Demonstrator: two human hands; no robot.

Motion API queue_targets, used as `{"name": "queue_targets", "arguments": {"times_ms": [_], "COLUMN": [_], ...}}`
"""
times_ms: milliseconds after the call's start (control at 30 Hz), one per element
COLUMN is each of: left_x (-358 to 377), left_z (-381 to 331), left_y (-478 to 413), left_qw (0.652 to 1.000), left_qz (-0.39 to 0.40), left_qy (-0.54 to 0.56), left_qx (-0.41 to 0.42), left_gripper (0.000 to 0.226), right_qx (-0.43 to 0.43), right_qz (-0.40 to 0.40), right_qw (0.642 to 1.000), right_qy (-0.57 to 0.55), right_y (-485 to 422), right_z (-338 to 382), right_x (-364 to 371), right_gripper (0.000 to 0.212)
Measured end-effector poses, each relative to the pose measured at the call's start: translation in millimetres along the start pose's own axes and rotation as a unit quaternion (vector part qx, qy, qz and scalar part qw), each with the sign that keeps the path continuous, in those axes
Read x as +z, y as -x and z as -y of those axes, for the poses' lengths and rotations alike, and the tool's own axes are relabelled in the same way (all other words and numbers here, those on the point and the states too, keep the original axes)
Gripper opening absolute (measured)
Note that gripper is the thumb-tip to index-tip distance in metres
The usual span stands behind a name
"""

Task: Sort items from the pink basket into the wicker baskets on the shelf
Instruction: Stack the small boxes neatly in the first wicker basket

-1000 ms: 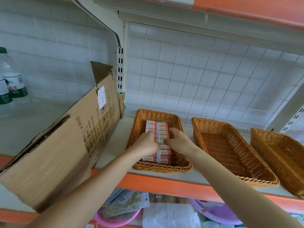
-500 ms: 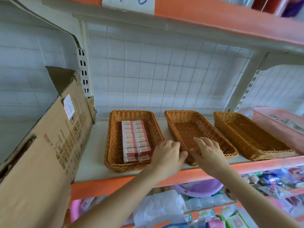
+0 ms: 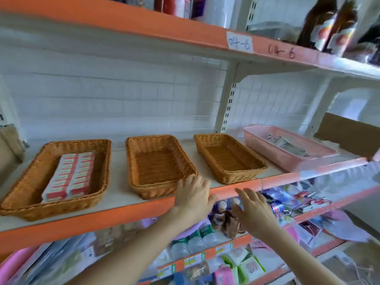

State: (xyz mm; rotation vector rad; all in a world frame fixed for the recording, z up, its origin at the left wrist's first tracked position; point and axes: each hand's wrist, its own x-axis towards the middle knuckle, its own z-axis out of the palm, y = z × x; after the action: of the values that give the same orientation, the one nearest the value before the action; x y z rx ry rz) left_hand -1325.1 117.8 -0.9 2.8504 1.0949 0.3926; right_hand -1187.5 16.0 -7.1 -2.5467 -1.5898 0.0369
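Three wicker baskets stand in a row on the shelf. The left wicker basket (image 3: 33,182) holds two neat rows of red-and-white boxes (image 3: 70,176). The middle wicker basket (image 3: 135,159) and the right wicker basket (image 3: 207,145) hold nothing. The pink basket (image 3: 265,148) sits at the far right of the shelf with grey packets (image 3: 292,146) inside. My left hand (image 3: 194,198) hovers with loose fingers at the middle basket's front right corner, holding nothing. My right hand (image 3: 254,210) is below the shelf's orange edge, fingers spread and empty.
The orange shelf edge (image 3: 123,212) runs across in front of the baskets. Brown cardboard (image 3: 349,134) stands right of the pink basket. Bottles (image 3: 197,237) and packets crowd the lower shelves. The upper shelf (image 3: 144,19) carries a label reading 04-6.
Both hands left the boxes in the left basket and moved right, past the middle basket's front. The view swung right, bringing the pink basket fully into sight.
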Motion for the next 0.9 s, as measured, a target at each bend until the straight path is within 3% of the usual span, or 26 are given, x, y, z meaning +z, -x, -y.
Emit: {"name": "queue_targets", "arguments": {"times_ms": [67, 133, 567, 900], "left_x": [10.8, 21.9, 50.3, 50.6], "left_z": [-30.8, -59.9, -196.8, -239.1], "left_y": [-10.2, -20.3, -107.4, -246.0], "left_qw": [1.000, 0.999, 0.986, 0.985], "left_qz": [0.017, 0.030, 0.058, -0.018], "left_qy": [0.001, 0.004, 0.005, 0.044], "left_qx": [0.010, 0.034, 0.156, 0.165], "left_gripper": [0.061, 0.048, 0.049, 0.046], "right_qx": [0.019, 0.033, 0.149, 0.133], "right_qz": [-0.006, -0.014, -0.042, -0.102], "right_qw": [1.000, 0.999, 0.988, 0.986], "right_qy": [-0.001, -0.003, -0.008, -0.014], "right_y": [6.3, 12.0, 24.6, -86.4], "right_z": [-34.2, -67.8, -218.6, -308.5], "right_x": [-1.2, -3.1, -29.5, -81.6], "right_gripper": [0.065, 0.056, 0.053, 0.052]}}
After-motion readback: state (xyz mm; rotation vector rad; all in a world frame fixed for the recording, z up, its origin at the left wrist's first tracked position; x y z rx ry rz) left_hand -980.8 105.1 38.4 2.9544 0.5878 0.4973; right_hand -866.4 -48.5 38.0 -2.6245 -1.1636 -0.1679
